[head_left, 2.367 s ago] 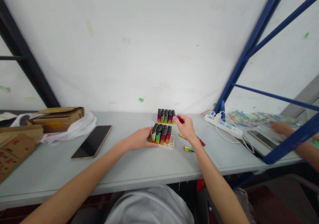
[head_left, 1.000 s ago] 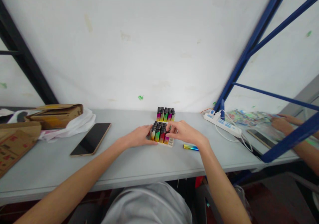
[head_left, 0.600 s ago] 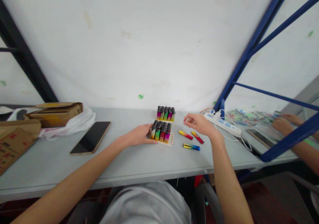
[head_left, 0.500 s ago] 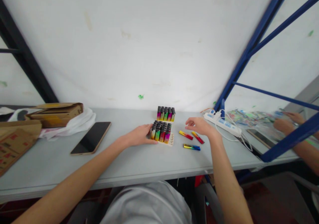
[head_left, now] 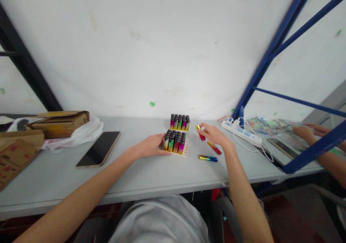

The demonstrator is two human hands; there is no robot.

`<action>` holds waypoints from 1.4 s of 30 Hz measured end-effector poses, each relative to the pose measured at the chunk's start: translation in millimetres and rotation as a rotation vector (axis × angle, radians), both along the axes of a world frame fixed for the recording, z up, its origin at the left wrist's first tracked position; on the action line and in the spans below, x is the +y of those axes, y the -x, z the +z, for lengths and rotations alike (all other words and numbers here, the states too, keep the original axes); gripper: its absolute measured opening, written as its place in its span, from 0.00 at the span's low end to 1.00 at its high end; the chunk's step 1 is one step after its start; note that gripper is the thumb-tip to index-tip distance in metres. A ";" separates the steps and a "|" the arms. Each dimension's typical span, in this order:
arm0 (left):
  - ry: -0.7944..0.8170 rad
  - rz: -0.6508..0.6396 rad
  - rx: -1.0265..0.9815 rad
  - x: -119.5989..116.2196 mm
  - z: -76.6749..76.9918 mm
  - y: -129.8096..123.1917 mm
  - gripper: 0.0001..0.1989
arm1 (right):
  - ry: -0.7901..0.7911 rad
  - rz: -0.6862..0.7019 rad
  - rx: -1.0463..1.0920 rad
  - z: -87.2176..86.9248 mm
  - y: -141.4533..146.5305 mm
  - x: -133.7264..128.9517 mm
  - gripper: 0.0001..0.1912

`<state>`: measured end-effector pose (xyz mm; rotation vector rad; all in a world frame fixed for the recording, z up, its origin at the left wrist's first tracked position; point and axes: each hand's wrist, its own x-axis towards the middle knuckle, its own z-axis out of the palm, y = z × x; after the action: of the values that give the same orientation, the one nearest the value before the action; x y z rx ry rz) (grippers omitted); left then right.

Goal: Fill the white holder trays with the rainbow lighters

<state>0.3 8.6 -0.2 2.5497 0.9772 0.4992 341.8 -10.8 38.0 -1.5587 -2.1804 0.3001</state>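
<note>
Right hand (head_left: pixel 213 135) fingers pinch lighter (head_left: pixel 200 133), long axis tilted, gold end up-left | left hand (head_left: pixel 151 147) flat against tray (head_left: pixel 185 150)

A long grey table (head_left: pixel 151 174) stands against a white wall (head_left: pixel 151 48), blue shelving frame (head_left: pixel 270 55) at right.

Glossy metallic lighters (head_left: pixel 175 141), matt table (head_left: pixel 151 171)

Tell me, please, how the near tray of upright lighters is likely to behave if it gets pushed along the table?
The near tray looks thin and light, so it would probably slide easily on the smooth table. The lighters stand tall and packed, so a sharp shove might tip some. The left hand resting against its side would likely steady it. Empty slots at its right end may leave neighbours looser.
</note>
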 end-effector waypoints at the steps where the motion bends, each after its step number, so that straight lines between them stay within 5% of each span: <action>1: 0.000 -0.002 0.003 -0.1 0.4 -0.2 0.35 | -0.043 -0.005 0.009 3.5 1.2 -1.2 0.16; 7: -0.006 0.006 0.015 1.5 -1.7 0.3 0.36 | -0.272 -0.047 0.166 14.9 15.0 -4.6 0.18; 14: -0.005 -0.007 0.005 2.7 -3.6 1.1 0.35 | -0.254 -0.063 0.446 15.9 33.1 -2.1 0.27; 22: 0.004 -0.002 0.005 1.2 -2.0 1.3 0.36 | 0.125 0.230 0.807 13.5 72.1 -12.6 0.26; 26: 0.005 -0.009 0.001 0.2 -0.5 0.7 0.36 | 0.088 0.118 0.734 2.3 82.4 -6.5 0.29; 33: -0.005 -0.007 0.012 -0.1 -0.9 0.5 0.36 | -0.252 -0.051 0.404 -9.5 101.2 -6.0 0.30; 42: -0.007 -0.001 0.027 -0.3 -0.8 -0.1 0.34 | -0.251 -0.056 0.356 -16.0 106.9 -5.7 0.20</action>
<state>0.4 8.3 -1.0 2.5694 0.9848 0.4700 234.9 -16.5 22.0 -1.3121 -1.8202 0.2521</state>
